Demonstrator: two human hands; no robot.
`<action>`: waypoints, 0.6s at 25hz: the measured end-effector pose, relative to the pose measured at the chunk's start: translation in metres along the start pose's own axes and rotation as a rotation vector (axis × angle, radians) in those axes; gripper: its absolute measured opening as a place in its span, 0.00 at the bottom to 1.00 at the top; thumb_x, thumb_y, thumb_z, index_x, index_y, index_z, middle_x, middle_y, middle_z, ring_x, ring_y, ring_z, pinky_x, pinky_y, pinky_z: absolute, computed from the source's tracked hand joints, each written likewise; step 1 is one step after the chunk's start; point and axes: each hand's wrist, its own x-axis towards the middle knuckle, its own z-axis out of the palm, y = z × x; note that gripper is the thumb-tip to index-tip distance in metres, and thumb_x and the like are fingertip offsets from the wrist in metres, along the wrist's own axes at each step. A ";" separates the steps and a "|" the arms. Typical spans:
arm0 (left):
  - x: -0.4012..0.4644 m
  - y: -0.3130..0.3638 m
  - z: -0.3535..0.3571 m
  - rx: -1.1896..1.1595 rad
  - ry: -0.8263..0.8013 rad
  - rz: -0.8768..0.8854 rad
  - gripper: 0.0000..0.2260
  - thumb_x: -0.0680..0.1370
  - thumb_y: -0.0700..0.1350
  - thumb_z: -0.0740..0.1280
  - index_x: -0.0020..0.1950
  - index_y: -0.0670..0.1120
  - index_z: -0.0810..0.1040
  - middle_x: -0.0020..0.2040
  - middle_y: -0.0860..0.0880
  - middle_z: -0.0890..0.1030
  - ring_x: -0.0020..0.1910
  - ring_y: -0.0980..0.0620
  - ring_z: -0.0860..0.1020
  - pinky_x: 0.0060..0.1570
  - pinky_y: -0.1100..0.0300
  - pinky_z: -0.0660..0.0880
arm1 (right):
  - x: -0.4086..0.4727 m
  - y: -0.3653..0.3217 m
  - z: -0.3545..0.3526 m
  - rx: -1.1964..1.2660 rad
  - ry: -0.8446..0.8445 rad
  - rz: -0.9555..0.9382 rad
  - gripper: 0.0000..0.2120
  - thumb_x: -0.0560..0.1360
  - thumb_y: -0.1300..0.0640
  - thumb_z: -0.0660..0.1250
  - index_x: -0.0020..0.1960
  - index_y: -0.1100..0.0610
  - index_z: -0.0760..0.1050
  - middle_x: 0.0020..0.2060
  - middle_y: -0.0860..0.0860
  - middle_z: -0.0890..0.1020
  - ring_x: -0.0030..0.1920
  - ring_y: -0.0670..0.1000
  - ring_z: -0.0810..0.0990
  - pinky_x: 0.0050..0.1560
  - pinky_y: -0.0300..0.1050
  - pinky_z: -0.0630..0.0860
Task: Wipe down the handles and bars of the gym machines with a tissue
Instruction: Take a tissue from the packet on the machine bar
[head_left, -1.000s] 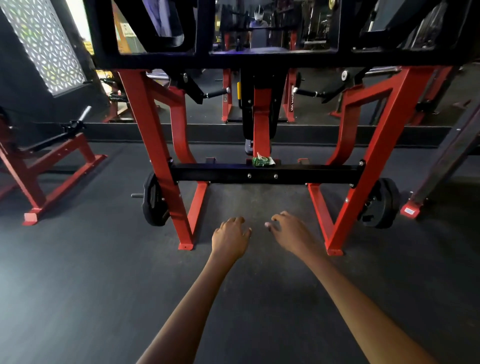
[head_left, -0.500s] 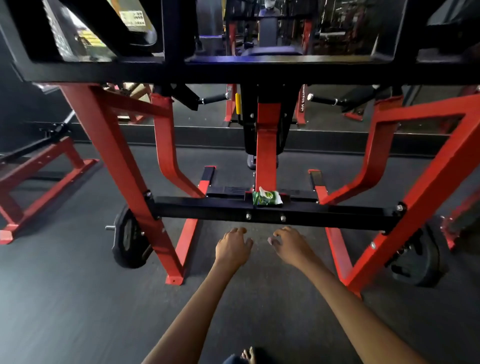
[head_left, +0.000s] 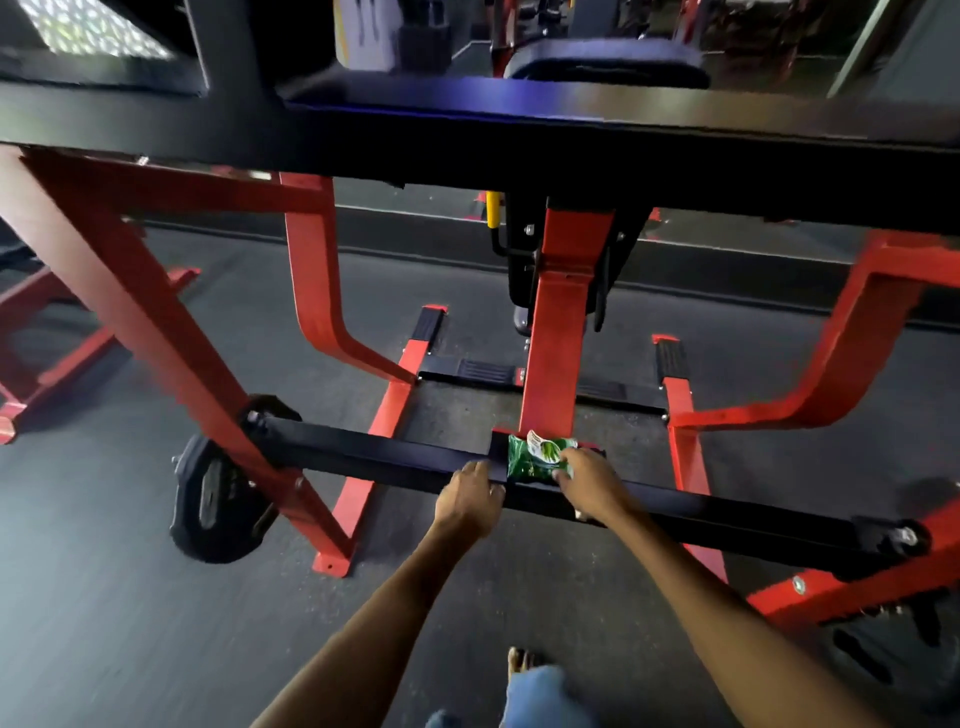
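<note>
Dark rubber gym flooring spreads under a red-framed plate-loaded machine, and I am leaning in low over its black lower crossbar. On top of that crossbar, at its middle where the red centre post comes down, sits the green tissue packet. My right hand is on the packet's right end with the fingers curled against it; whether they have truly closed round it I cannot tell. My left hand rests on the bar just left of the packet, fingers loosely bent over the top edge and gripping nothing that I can make out.

No tissue is out yet, so I judge the wiping has not begun. The packet sits on a narrow bar top, and a careless tug at one end could push it off the far side, down toward the footplates behind. Pulling a sheet one-handed could also drag the whole packet along instead of freeing a tissue, so the left hand may need to steady it.

A heavy black upper beam runs close overhead, a risk to my head if I rise carelessly. A weight plate hangs at the left leg, another at the bar's right end. My bare foot is close below.
</note>
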 end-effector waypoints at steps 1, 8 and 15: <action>0.015 0.000 0.005 0.009 -0.008 0.003 0.15 0.78 0.44 0.61 0.63 0.41 0.72 0.63 0.42 0.75 0.63 0.41 0.73 0.57 0.50 0.71 | 0.017 0.003 0.002 0.002 -0.017 -0.019 0.11 0.77 0.60 0.62 0.58 0.61 0.73 0.55 0.59 0.77 0.53 0.59 0.77 0.48 0.47 0.72; 0.088 0.009 0.046 0.034 -0.079 0.061 0.27 0.77 0.38 0.64 0.75 0.40 0.59 0.75 0.42 0.63 0.73 0.43 0.62 0.70 0.49 0.63 | 0.093 0.013 0.029 -0.082 -0.257 -0.095 0.24 0.79 0.60 0.60 0.73 0.48 0.61 0.60 0.58 0.69 0.59 0.59 0.73 0.58 0.48 0.72; 0.110 0.000 0.073 0.037 -0.153 0.152 0.31 0.76 0.38 0.67 0.77 0.42 0.59 0.78 0.45 0.58 0.75 0.48 0.61 0.70 0.56 0.61 | 0.108 0.027 0.043 0.082 -0.076 -0.039 0.05 0.76 0.58 0.64 0.43 0.57 0.68 0.42 0.57 0.78 0.40 0.54 0.75 0.37 0.44 0.67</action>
